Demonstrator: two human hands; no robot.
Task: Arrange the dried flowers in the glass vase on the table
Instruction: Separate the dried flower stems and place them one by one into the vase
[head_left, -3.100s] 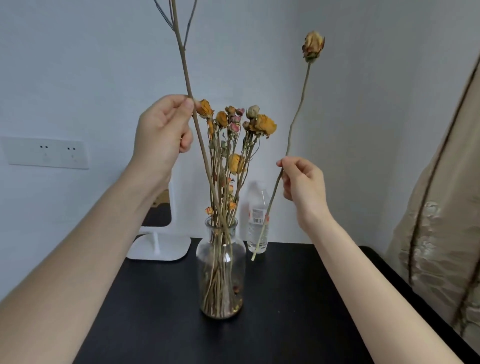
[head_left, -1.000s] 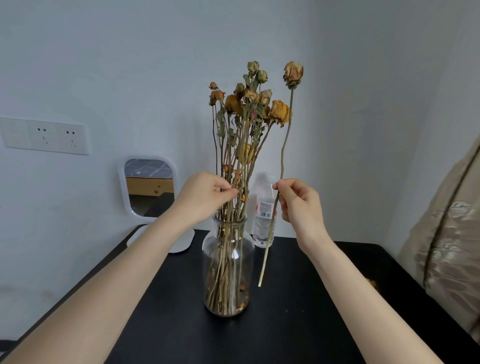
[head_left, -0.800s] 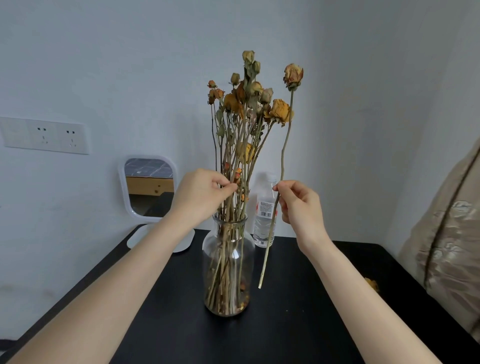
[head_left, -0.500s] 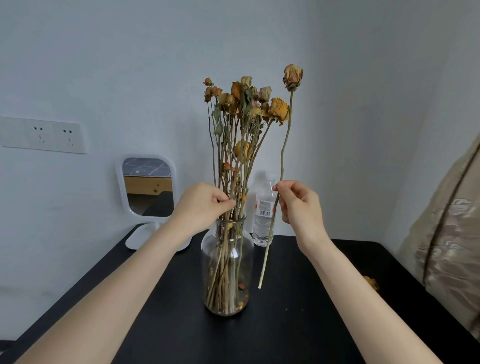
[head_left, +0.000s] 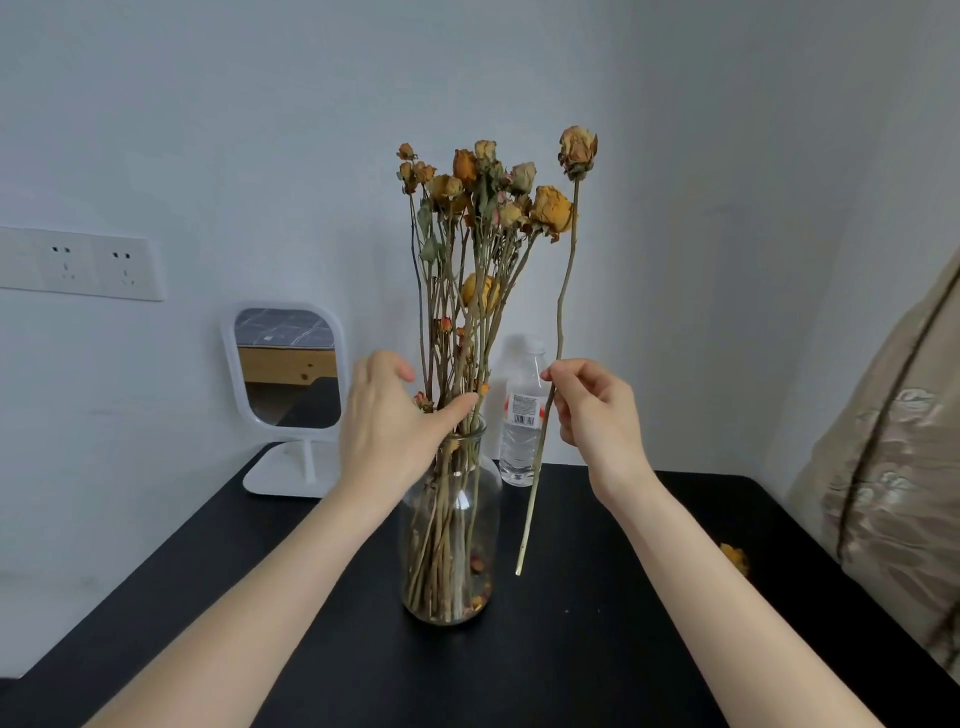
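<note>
We're mid-insert on the last loose stem. Our right hand (head_left: 597, 410) pinches a single dried rose (head_left: 563, 322) upright just right of the glass vase (head_left: 451, 530), cut end hanging outside, below the rim. Our left hand (head_left: 387, 426) is loosely open, fingertips against the bunch (head_left: 478, 234) at the neck, gripping nothing. Vase sits mid-table (head_left: 597, 649). Next, we judge: lift the stem clear of the rim, then thread it down into the gap.

I count one glass vase (head_left: 451, 525) beside my left hand (head_left: 387, 426), one loose dried rose (head_left: 561, 322) pinched in my right hand (head_left: 592, 410), one water bottle (head_left: 521, 415) between my two hands, one mirror (head_left: 288, 369), two wall sockets (head_left: 93, 263).
</note>
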